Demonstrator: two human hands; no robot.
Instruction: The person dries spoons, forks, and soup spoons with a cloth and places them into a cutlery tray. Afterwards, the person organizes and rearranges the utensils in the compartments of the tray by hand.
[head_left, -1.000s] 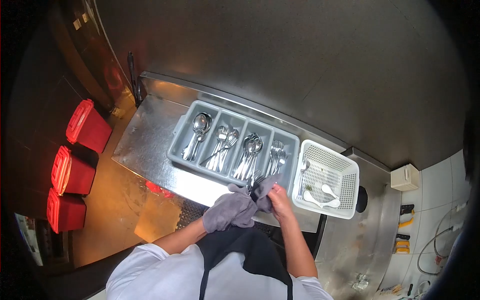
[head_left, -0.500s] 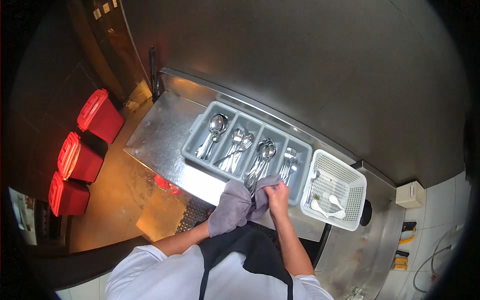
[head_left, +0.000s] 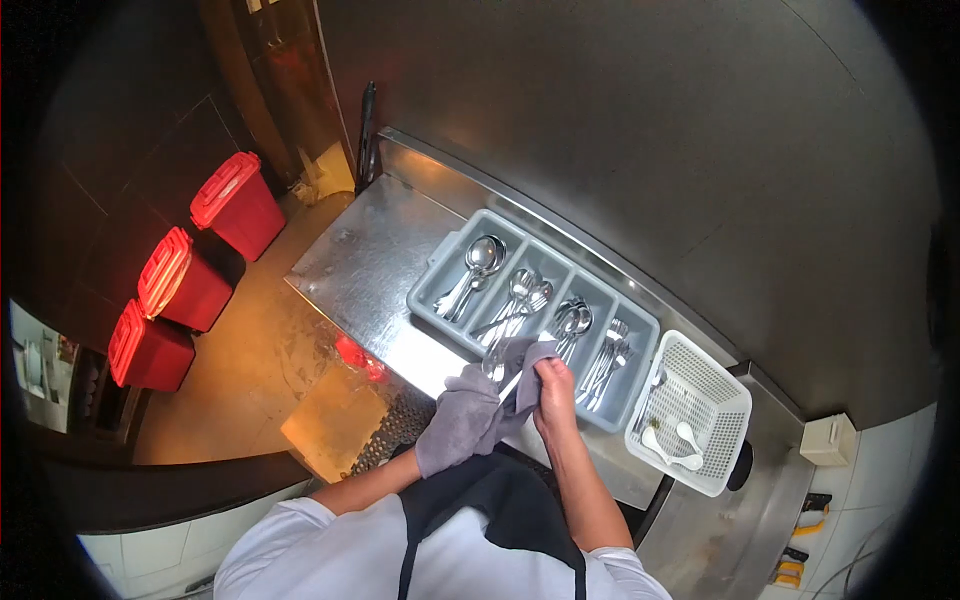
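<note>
A grey cloth [head_left: 462, 412] covers my left hand, so its fingers are hidden; the covered hand looks closed. Shiny spoon heads [head_left: 493, 366] and a bit of handle show between the folds, in front of the near side of the cutlery tray. My right hand [head_left: 555, 392] is closed on the other end of the cloth, with the thumb on top. Just beyond both hands stands the grey cutlery tray [head_left: 530, 240]. Its compartments hold large spoons [head_left: 482, 256], forks [head_left: 522, 290], more spoons [head_left: 572, 322] and, at the right, forks [head_left: 610, 360].
A white perforated basket [head_left: 735, 440] with white soup spoons [head_left: 668, 450] adjoins the tray's right end. Both stand on a steel counter [head_left: 370, 260] against a dark wall. Red lidded bins [head_left: 240, 210] stand on the floor at left. A beige box [head_left: 828, 440] is at far right.
The view has shifted, so the tray and basket appear further right and slightly lower. The spoon heads between the cloth folds have changed position a little; both hands keep the cloth.
</note>
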